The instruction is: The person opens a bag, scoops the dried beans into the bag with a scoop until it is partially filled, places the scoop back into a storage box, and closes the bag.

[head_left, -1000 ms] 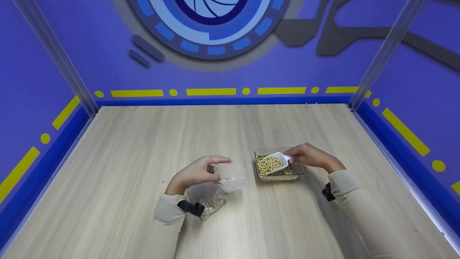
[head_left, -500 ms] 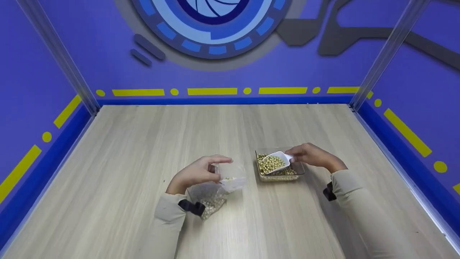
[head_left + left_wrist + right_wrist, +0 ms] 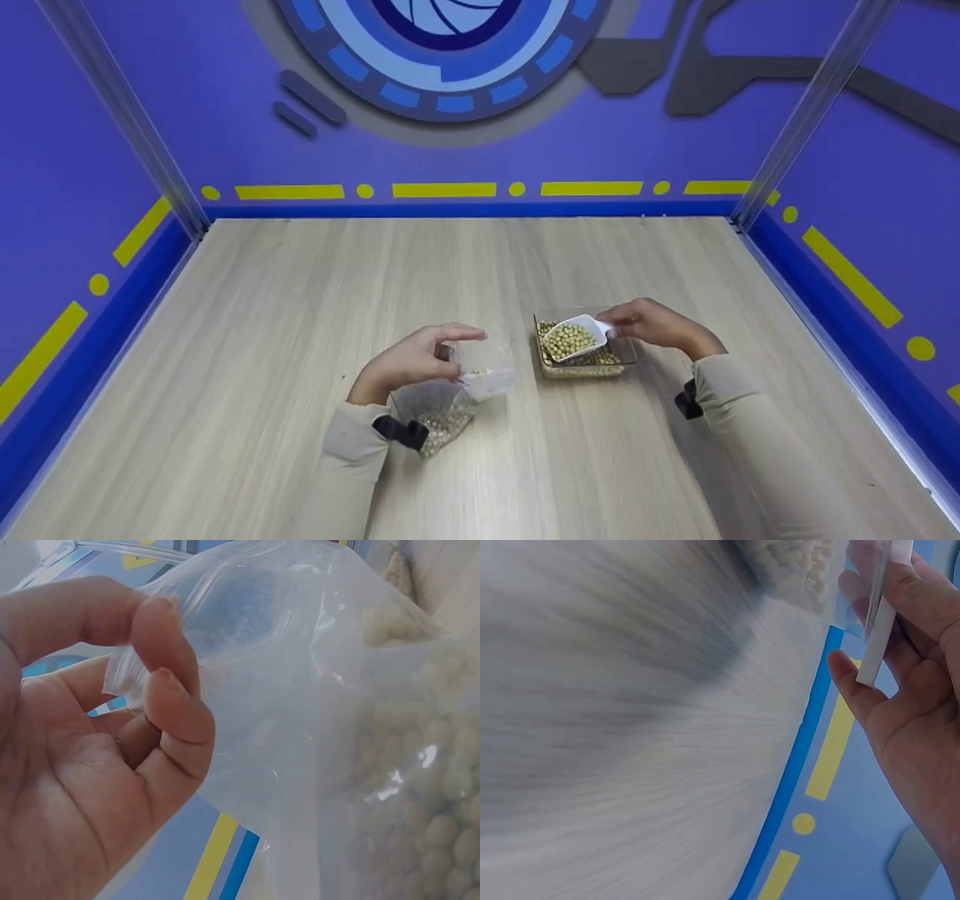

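My left hand (image 3: 412, 360) holds the mouth of a clear zip bag (image 3: 262, 675), its fingers curled at the plastic edge. Round pale dried beans (image 3: 442, 840) fill the bag's lower part, which lies toward me on the table. Over to the right, my right hand (image 3: 652, 326) pinches the handle (image 3: 877, 641) of a small white scoop (image 3: 596, 327). Yellow-green beans (image 3: 571, 341) are heaped in the scoop. It sits tilted inside a clear rectangular container (image 3: 577, 372) that holds more of the same beans.
The wood-grain table (image 3: 315, 285) carries both bag and container. Blue panels with yellow markings (image 3: 444, 190) close off the back and both sides. A black camera strap (image 3: 401, 432) is on the left wrist, near the bag.
The scoop has tipped a little and shifted slightly right within the container, with its load of beans showing more plainly. The left hand and the bag stay nearly still.
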`<state>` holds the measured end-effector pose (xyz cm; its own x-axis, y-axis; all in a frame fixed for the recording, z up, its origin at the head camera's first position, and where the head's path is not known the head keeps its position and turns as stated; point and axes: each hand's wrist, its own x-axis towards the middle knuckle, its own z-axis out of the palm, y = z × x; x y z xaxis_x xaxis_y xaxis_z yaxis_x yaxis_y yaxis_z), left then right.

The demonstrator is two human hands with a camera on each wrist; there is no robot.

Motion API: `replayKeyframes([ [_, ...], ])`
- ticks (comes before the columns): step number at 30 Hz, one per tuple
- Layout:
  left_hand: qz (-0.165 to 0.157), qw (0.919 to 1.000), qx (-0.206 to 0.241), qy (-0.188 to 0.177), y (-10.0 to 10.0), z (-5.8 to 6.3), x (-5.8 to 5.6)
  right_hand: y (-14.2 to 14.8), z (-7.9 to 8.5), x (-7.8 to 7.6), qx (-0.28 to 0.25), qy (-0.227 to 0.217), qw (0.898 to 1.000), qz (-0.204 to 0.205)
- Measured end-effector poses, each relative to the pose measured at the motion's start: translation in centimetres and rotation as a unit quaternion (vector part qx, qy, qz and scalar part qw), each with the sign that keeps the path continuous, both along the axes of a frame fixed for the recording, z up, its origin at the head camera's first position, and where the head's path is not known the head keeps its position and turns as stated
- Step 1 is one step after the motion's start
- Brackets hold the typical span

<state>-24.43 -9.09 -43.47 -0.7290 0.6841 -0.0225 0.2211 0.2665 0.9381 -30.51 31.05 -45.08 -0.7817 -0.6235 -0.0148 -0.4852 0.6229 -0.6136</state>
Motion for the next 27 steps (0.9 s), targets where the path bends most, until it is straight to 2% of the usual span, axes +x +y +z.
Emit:
replayKeyframes([
  [9, -0.002, 0.9996, -0.011, 0.027, 0.03, -0.01, -0.05, 0.27, -0.15, -0.03, -0.021, -0.036, 0.999, -0.01],
  [27, 0.002, 0.9997, -0.008, 0.022, 0.08, -0.13, -0.11, 0.47, -0.34, 0.06, -0.048, -0.058, 0.997, -0.015],
])
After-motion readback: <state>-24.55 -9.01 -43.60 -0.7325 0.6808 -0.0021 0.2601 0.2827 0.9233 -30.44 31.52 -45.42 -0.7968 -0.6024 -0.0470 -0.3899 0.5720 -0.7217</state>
